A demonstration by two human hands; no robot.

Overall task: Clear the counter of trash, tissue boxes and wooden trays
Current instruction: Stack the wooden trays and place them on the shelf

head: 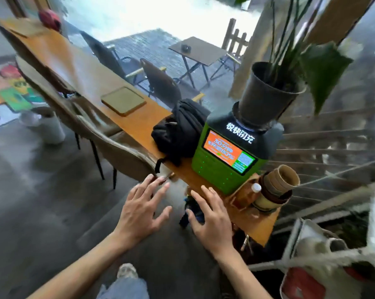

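A long wooden counter (83, 67) runs from the far left to the near right. A square wooden tray (123, 100) lies flat on its middle. A second wooden tray (23, 28) lies at the far end, blurred. At the near end, stacked paper cups (277, 186) and a capped bottle (254, 192) sit in a cardboard holder (239, 196). My left hand (144, 205) and my right hand (210, 214) hover open, fingers spread, just in front of the counter's near edge. Neither holds anything.
A black backpack (180, 128) and a green charging kiosk (227, 156) with a potted plant (266, 93) on top stand on the counter. Brown chairs (109, 145) line its near side. A white metal rack (333, 255) is at lower right. Outdoor table and chairs lie beyond.
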